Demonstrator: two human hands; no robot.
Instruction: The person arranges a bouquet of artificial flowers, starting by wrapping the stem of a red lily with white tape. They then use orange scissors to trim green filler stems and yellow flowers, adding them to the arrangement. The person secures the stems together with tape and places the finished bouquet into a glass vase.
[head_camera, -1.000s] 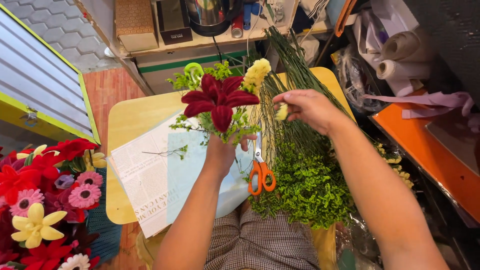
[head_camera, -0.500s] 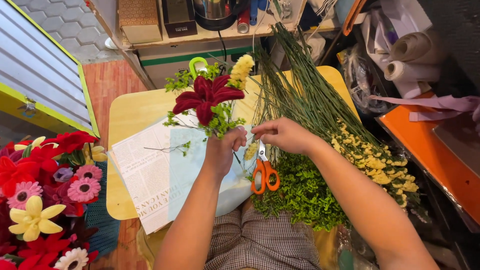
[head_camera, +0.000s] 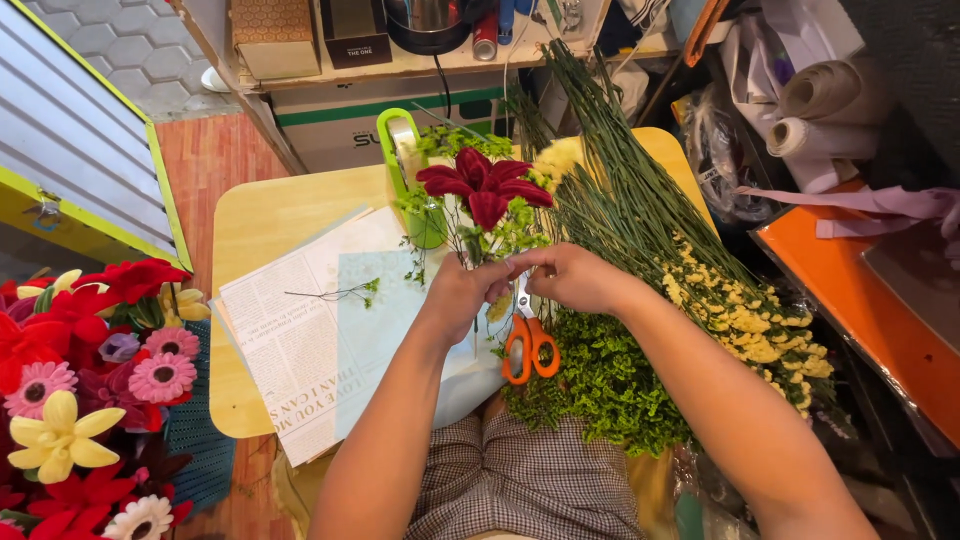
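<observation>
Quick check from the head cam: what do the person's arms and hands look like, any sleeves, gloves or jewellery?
Both forearms are bare, with no sleeves in view. The left hand and right hand wear no gloves; no rings, watch or bracelets show. No cables or markings appear on either arm.

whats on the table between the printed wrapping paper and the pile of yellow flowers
In the head view, orange-handled scissors and a clump of green foliage lie between the printed paper and the yellow flowers.
</observation>
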